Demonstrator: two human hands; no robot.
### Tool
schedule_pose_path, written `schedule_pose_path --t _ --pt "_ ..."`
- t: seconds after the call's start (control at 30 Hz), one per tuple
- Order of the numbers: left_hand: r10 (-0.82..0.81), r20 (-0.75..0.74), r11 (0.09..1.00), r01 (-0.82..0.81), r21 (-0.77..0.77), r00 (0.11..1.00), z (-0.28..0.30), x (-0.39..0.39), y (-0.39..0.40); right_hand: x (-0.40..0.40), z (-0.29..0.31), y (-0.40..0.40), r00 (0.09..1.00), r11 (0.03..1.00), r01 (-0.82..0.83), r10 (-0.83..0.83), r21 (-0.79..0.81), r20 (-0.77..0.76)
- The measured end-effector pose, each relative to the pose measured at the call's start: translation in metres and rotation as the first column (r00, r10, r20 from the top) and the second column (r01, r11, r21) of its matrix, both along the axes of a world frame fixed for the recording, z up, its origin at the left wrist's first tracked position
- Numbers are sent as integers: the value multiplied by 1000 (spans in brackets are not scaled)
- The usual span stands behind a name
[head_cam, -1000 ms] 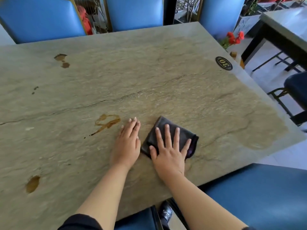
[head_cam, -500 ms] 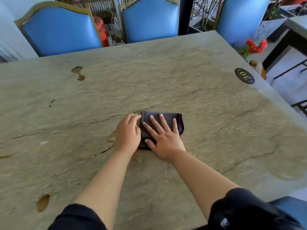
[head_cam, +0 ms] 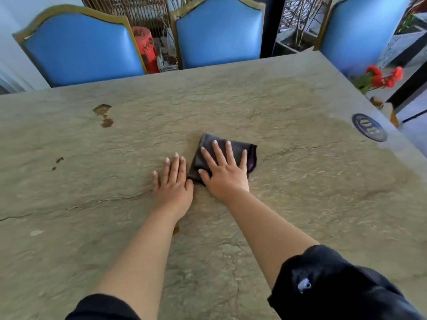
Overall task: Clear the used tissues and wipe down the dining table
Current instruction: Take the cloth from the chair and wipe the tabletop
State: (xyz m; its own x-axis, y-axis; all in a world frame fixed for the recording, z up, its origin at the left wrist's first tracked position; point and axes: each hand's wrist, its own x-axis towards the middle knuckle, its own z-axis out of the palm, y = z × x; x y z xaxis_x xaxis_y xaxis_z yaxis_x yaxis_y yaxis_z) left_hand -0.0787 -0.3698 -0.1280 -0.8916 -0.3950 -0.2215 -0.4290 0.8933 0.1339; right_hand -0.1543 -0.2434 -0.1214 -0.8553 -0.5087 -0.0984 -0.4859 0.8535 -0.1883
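Dining table with a folded dark cloth near its middle, my right hand pressing flat on the cloth.

I see my right hand laid palm down on the cloth, fingers straight and spread, curled round nothing. My left hand lies flat on the bare stone just beside the cloth's left edge, fingers straight and close together, holding nothing. Brown spill stains sit toward the far left of the table, with smaller specks nearer the left edge. A round number badge is fixed near the right edge. Blue padded chairs stand along the far edge, and red flowers show beyond the far right corner.
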Motion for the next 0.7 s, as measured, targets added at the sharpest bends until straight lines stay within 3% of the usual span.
schedule_pose_path --t 0.07,0.13,0.2,0.23,0.3,0.37,0.47,0.6,0.7 --pt "3 -18 999 -2 46 1000 4 0 -1 -3 4 16 980 978 -199 200 -68 16" --pt "80 -84 975 -60 214 993 10 -3 -3 -6 11 39 978 945 -181 202 -272 53" --pt "254 -215 911 -158 382 943 18 -10 0 -9 12 63 999 923 54 -51 -381 18" --pt "289 -303 908 -160 388 908 22 -14 9 -10 11 74 979 908 197 -205 -369 17" --pt "127 -424 966 -15 257 896 24 -22 39 -8 6 89 912 870 407 -404 -277 72" --pt "-143 -331 976 188 109 933 18 -30 76 -4 -2 94 890 872 456 -449 -179 80" --pt "-227 -120 974 225 -28 967 2 -55 101 -2 -8 94 892 878 451 -450 -160 41" --pt "-468 -85 884 464 -56 880 5 -120 77 -3 -11 90 888 879 458 -460 -131 15" --pt "-397 19 917 397 -40 918 11 -162 40 -8 -9 89 891 887 452 -453 -96 20"
